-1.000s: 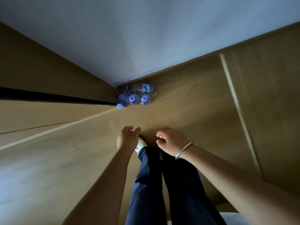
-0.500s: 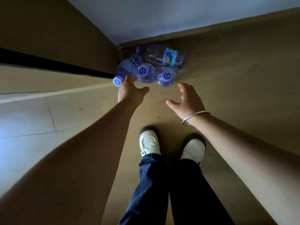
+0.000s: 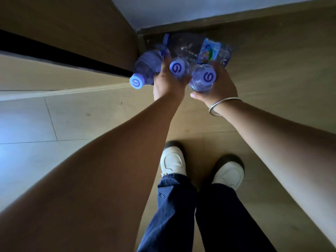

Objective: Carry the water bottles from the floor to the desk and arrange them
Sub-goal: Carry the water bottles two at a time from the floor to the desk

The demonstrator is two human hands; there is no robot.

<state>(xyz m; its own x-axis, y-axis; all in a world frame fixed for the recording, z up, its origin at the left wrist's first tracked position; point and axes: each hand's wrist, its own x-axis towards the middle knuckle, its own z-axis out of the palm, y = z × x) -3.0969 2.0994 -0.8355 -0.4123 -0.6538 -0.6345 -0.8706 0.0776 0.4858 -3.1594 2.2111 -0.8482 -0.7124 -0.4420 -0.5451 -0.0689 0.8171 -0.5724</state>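
Note:
Several clear water bottles with purple caps sit on the floor in a corner. My left hand (image 3: 168, 80) wraps the middle upright bottle (image 3: 177, 68), its fingers between that one and a tilted bottle (image 3: 145, 70) leaning to the left. My right hand (image 3: 219, 84) grips the right upright bottle (image 3: 203, 78) from the side. Behind them a clear bottle with a colourful label (image 3: 209, 51) lies on its side against the wall.
A wooden panel (image 3: 81, 30) with a dark gap stands at the left, and a grey wall with skirting (image 3: 218, 20) runs behind the bottles. My two white shoes (image 3: 173, 160) stand on the tan floor just below the hands.
Both hands have reached forward from open, apart positions and closed around bottles. The camera has come lower and closer to the corner.

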